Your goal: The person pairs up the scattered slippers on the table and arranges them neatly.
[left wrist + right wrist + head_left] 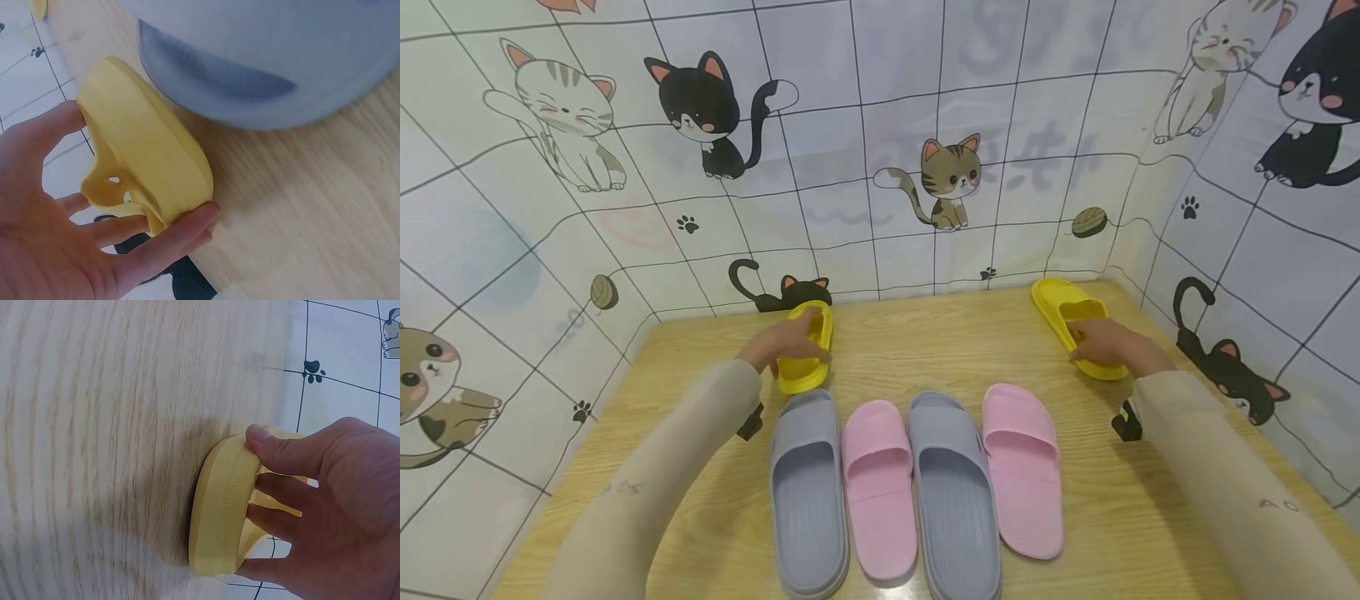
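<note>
Two bright yellow slide slippers of smooth moulded foam sit toward the back of a wooden table [925, 350], each under one of a person's hands. The left hand [786, 340] curls over the left yellow slipper [806, 350] at centre-left of the head view, its long axis running nearly straight up the frame. The right hand [1105, 343] grips the right yellow slipper [1070, 321] at upper right, its long axis slanting from upper left to lower right. The wrist views show what the head view hides: thumb and fingers clamping the sole edge and strap. Four more slippers, grey [808, 492], pink [878, 487], grey [955, 496], pink [1024, 467], line the lower centre, against a cat-print backdrop [880, 125].
</note>
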Tool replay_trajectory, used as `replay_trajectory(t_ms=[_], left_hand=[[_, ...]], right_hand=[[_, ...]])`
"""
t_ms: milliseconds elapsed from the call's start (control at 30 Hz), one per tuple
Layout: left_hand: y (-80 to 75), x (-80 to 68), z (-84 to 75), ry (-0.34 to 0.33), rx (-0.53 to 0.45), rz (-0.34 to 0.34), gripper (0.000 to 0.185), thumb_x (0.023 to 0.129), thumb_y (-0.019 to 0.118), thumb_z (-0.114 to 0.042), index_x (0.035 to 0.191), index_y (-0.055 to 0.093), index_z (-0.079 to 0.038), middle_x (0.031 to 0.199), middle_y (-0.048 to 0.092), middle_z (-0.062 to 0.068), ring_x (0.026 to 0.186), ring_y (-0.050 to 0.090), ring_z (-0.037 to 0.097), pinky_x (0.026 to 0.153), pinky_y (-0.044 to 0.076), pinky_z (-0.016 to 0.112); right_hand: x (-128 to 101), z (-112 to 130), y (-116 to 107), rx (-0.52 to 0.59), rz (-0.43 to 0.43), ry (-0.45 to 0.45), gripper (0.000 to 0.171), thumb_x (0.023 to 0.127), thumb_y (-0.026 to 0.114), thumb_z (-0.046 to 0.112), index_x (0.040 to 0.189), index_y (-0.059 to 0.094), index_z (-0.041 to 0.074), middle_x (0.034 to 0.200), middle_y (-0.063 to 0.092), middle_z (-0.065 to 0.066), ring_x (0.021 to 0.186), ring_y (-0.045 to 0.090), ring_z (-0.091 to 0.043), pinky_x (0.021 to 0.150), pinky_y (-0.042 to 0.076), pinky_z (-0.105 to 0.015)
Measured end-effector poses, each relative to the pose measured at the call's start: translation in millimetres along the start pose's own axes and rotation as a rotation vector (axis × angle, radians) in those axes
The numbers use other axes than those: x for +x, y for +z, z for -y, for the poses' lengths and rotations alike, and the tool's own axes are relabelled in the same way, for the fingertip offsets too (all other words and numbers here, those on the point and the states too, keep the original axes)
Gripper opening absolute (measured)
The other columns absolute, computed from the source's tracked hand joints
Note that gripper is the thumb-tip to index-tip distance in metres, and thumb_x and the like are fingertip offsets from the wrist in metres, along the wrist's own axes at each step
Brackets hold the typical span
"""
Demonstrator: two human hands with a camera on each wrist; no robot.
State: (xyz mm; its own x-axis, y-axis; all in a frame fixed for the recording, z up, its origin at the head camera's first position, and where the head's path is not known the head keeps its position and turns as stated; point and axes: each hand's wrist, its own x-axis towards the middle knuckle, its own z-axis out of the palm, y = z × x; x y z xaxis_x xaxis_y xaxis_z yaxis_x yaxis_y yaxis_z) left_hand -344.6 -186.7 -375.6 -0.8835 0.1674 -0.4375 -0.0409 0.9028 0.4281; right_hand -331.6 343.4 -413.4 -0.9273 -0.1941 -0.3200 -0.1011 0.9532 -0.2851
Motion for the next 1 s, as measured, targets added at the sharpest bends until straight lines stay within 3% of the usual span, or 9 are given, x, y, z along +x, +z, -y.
replay_trajectory(t_ms=[233,433,700,1000], left_hand=[[6.3,3.4,-24.6,-0.022,-0.004,0.014,0.1,0.09,0.072,-0.043,0.164,0.005,-0.033,0.165,0.026,0.023,0.14,0.045,0.049,0.084,0.061,0.061],[12.9,10.4,-36.8,-0.005,0.003,0.011,0.099,0.091,0.073,-0.04,0.163,0.007,-0.032,0.166,0.026,0.023,0.141,0.043,0.05,0.081,0.062,0.062],[22.7,11.9,-57.4,-0.03,-0.024,0.002,0.101,0.09,0.075,-0.038,0.163,0.006,-0.034,0.164,0.031,0.021,0.141,0.045,0.049,0.086,0.06,0.065],[36.2,18.1,-72.8,0.002,-0.027,-0.02,0.104,0.09,0.077,-0.034,0.164,0.004,-0.03,0.159,0.038,0.023,0.139,0.048,0.044,0.091,0.057,0.066]], right_hand=[[-4,0,-2,0.002,-0.005,0.005,0.069,0.098,0.063,0.02,0.15,0.035,-0.017,0.15,0.039,-0.043,0.136,0.039,-0.062,0.115,0.03,-0.075],[-5,1,-2,0.008,-0.012,0.007,0.068,0.098,0.063,0.019,0.15,0.035,-0.016,0.15,0.039,-0.043,0.136,0.039,-0.062,0.115,0.03,-0.075],[-3,-1,-1,-0.009,-0.013,0.002,0.068,0.098,0.064,0.019,0.149,0.037,-0.016,0.149,0.041,-0.043,0.135,0.04,-0.062,0.115,0.03,-0.076],[-4,2,-1,-0.022,-0.027,-0.03,0.067,0.097,0.064,0.018,0.148,0.039,-0.017,0.147,0.044,-0.042,0.133,0.043,-0.061,0.114,0.033,-0.075]])
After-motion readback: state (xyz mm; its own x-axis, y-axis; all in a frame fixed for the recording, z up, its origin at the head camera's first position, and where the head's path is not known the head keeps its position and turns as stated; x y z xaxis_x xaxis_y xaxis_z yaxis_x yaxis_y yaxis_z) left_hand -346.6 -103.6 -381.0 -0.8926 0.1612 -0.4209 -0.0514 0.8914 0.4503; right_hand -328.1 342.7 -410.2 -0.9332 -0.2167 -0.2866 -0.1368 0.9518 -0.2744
